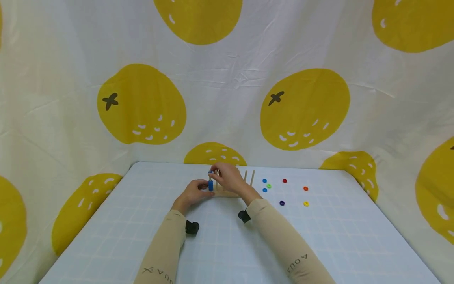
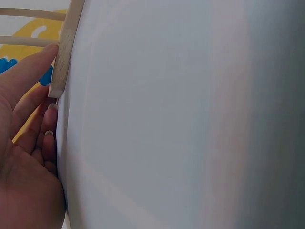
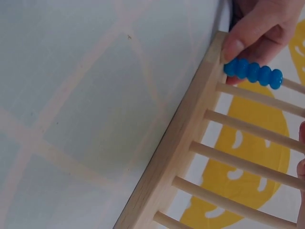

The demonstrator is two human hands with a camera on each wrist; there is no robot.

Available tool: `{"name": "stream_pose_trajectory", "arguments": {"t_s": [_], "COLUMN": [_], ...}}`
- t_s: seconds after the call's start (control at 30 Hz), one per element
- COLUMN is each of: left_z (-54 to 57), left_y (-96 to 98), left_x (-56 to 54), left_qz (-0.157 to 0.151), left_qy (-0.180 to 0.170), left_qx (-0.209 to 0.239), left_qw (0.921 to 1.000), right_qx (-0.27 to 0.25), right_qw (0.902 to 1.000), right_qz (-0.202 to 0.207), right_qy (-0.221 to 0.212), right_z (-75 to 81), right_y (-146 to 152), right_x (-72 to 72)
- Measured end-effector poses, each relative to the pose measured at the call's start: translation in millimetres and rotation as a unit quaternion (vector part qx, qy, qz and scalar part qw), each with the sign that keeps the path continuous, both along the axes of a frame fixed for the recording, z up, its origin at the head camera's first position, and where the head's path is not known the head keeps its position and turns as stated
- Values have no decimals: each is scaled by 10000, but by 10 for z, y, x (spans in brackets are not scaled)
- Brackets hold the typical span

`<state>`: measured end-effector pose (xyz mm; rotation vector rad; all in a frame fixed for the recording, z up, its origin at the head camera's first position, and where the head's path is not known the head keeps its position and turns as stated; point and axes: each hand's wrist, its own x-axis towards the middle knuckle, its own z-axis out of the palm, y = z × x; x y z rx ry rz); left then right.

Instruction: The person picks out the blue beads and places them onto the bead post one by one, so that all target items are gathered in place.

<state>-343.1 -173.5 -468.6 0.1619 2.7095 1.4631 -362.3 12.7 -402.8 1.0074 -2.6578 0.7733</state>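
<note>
A wooden peg rack [image 1: 227, 194] with a row of upright pegs stands toward the back of the table. Its leftmost peg carries a stack of several blue rings [image 3: 253, 72]. My left hand [image 1: 193, 192] grips the left end of the base, thumb [image 3: 234, 50] in front and fingers behind. Above that stack, my right hand [image 1: 227, 176] pinches another blue ring [image 1: 210, 172] at the top of the leftmost peg. The other pegs [image 3: 248, 129] in the right wrist view are bare. Only the edge of the right hand's fingers [image 3: 301, 169] shows there.
Right of the rack lie loose rings: two blue [image 1: 264, 181], one green [image 1: 268, 185], one red [image 1: 285, 181], one orange [image 1: 306, 188], one purple [image 1: 281, 203] and one yellow [image 1: 306, 204]. A patterned curtain [image 1: 227, 98] hangs behind the table [image 1: 220, 252].
</note>
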Motion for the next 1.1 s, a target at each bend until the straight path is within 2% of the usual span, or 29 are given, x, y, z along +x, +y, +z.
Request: {"name": "stream_pose_trajectory", "arguments": {"t_s": [0.3,0.53,0.8,1.1], "left_z": [-20,-23,-3,-15], "left_y": [3,1,8,8], "left_x": [-24,-25,-7,-16], "left_qz": [38,151,53,65], "left_qy": [-45,-207,79,-45], "left_qx": [-12,-39,87,118], "left_qw": [10000,9997,9999,9999], "right_qx": [-3,39,-61,-215], "right_qw": [10000,9998,9999,9996], "right_qz": [-67,-59,82,183], "right_qy": [-74,-168,85,-98], "right_z": [19,12,0,1], "right_y": [-5,-9,10,30], "right_x": [15,3,-15,-6]}}
